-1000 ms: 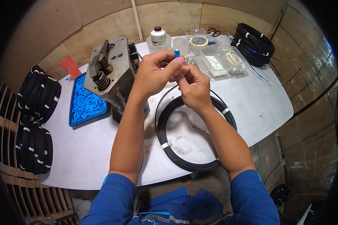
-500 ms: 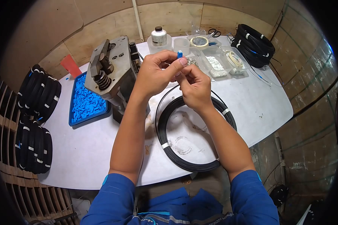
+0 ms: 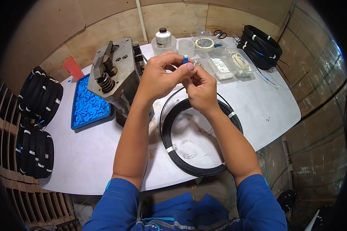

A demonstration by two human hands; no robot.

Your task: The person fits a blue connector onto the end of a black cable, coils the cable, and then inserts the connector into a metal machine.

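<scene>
A small blue connector (image 3: 185, 59) stands upright between the thumb and forefinger of my left hand (image 3: 165, 75), which is closed on it. My right hand (image 3: 201, 87) is closed right beside it, its fingertips pinched just below the connector; what they grip is hidden. Under both hands a coil of black cable (image 3: 168, 127) with white tape bands lies on the white table (image 3: 88, 161). One loose strand of the cable arcs up toward the hands.
A metal press (image 3: 121, 63) stands left of my hands, beside a blue tray (image 3: 111, 118) of small blue pieces. Behind are a bottle (image 3: 163, 38), clear containers (image 3: 245, 73), tape (image 3: 204, 42) and scissors (image 3: 219, 34). Cable coils sit at right (image 3: 262, 46) and left (image 3: 36, 150).
The blue connector has shifted very slightly down and to the right between my fingers. Both hands keep nearly the same place.
</scene>
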